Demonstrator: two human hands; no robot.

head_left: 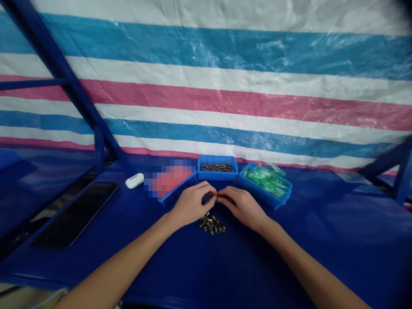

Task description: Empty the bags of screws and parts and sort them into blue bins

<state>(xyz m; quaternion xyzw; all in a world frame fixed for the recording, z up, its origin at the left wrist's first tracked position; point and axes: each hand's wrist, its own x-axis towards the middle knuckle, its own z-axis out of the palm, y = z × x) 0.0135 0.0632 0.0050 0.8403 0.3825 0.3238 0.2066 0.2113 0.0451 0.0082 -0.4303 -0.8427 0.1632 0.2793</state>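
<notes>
My left hand point(193, 203) and my right hand point(245, 207) meet fingertip to fingertip over the blue table point(251, 266). Both are closed in a pinch around something small and dark, too small to name. Just below them lies a loose pile of small brass and dark metal parts point(212, 224). Behind the hands stands a blue bin point(217, 175) holding many similar small metal parts point(216, 168).
To the right is a blue bin point(279, 203) with green plastic bags point(267, 179). On the left another blue bin point(175, 194) holds something red, pixelated. Farther left lie a white case point(134, 180) and a black phone point(77, 214). A striped sheet point(225, 103) hangs behind.
</notes>
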